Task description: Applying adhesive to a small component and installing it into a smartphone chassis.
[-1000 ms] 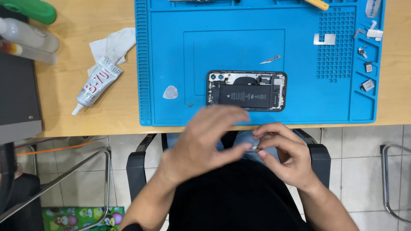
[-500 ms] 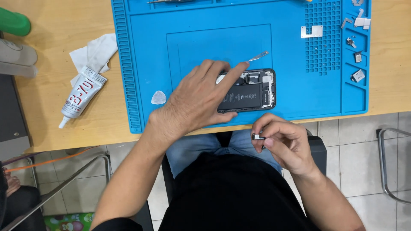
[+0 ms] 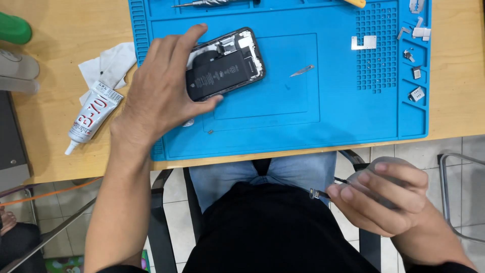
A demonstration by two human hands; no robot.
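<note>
An opened phone [image 3: 230, 63] with its black battery showing lies tilted on the blue work mat [image 3: 343, 116]. My left hand [image 3: 161, 86] grips the phone's left end, thumb under its lower edge, fingers over the top. My right hand [image 3: 384, 194] is below the table edge, above my lap, closed around a small dark flex part [image 3: 317, 194] whose end sticks out from the fingers. A thin metal blade [image 3: 302, 71] lies on the mat to the right of the phone.
A glue tube [image 3: 91, 116] and a crumpled white tissue [image 3: 108, 63] lie on the wooden table [image 3: 55, 76] left of the mat. Small metal parts [image 3: 364, 42] and screws sit in the mat's right-hand compartments. A screwdriver [image 3: 207, 3] lies along the mat's top edge.
My left hand has taken hold of the phone and slid it up and left on the mat, turning it. My right hand moved right and lower with the small part.
</note>
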